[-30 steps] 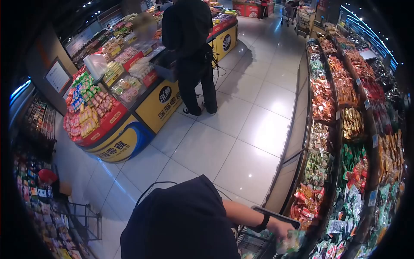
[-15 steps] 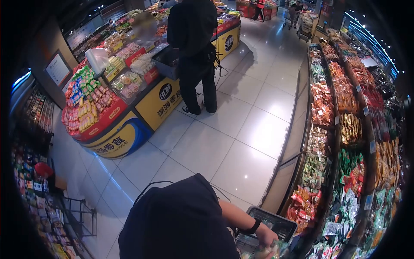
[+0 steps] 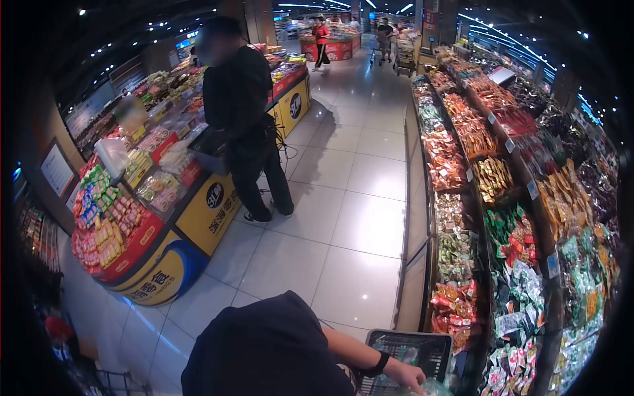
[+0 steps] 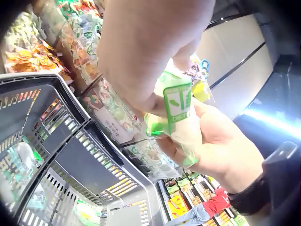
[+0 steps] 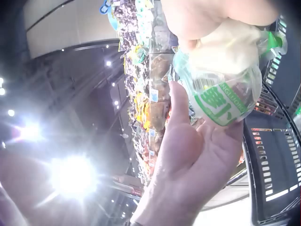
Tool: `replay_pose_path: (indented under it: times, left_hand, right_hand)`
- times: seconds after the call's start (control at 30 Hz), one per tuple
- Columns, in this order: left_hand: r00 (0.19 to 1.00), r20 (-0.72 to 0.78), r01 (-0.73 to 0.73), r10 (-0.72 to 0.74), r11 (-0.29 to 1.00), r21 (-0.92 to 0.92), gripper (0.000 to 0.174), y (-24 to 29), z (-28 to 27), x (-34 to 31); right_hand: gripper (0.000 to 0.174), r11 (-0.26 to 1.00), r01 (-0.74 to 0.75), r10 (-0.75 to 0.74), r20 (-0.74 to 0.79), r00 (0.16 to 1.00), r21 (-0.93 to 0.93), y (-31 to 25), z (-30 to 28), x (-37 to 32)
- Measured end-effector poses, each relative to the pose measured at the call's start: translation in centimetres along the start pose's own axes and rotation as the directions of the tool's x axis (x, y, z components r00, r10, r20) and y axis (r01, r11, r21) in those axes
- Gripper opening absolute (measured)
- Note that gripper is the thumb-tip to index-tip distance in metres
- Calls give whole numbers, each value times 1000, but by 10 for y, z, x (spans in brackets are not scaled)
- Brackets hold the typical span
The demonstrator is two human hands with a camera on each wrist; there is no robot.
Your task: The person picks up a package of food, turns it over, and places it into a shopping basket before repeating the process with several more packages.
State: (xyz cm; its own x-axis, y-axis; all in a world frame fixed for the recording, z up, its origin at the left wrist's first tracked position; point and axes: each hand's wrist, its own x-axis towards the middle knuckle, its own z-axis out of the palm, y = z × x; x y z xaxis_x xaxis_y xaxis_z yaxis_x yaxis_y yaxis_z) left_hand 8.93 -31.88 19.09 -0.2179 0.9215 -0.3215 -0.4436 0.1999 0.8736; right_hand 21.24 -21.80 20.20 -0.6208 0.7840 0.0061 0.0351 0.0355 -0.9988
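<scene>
A clear plastic food pack [image 5: 221, 89] with a green-and-white label is between both hands. From above, the left hand [image 4: 150, 52], large and close in the left wrist view, grips one part of it. The right hand [image 4: 216, 141] curls its fingers round the pack [image 4: 178, 106] from the other side. In the head view a forearm with a black wristband [image 3: 380, 363] reaches over the rim of a grey shopping basket [image 3: 439, 340]; its hand [image 3: 406, 375] is at the lower edge. The left hand is hidden there. Several clear packs [image 4: 28, 160] lie in the basket.
Tiered bins of wrapped snacks [image 3: 456, 244] run along the right, close to the basket. A sweets counter [image 3: 165, 274] stands at the left, with a person in dark clothes [image 3: 238, 99] beside it. Tiled floor [image 3: 317, 218] lies between them. Other shoppers [image 3: 385, 36] are far back.
The banded arm's hand has come back from the bins with a green-marked pack and is now lower, at the basket. The head view has tilted up and turned right.
</scene>
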Motion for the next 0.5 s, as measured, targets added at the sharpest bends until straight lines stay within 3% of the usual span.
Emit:
replay_pose_path:
  times: [0.03,0.13,0.27,0.33,0.43,0.5]
  left_hand:
    - [992,88,-101,91,988,114,34,-7,1,8]
    - [995,68,-81,66,967,243,42,-24,8,26]
    - [997,23,-72,69,951,301,45,36,25,-10]
    - [967,60,-256,249,934,251,36,32,26,-7]
    - [943,145,-320,299,935,156,35,30,23,3]
    - [956,196,-236,218,969,77,34,27,23,9]
  right_hand:
    - [39,1000,0,0,-4,1000,7,1,-4,-2]
    - [39,999,-2,4,-48,999,40,2,-11,-9]
    - [39,992,9,10,-150,989,126,-1,-11,-10]
    - [39,987,9,24,-199,980,161,-7,-5,-5]
    - [39,983,7,42,-258,965,186,-20,-6,5]
    - [39,980,6,52,-288,956,198,-28,-5,13]
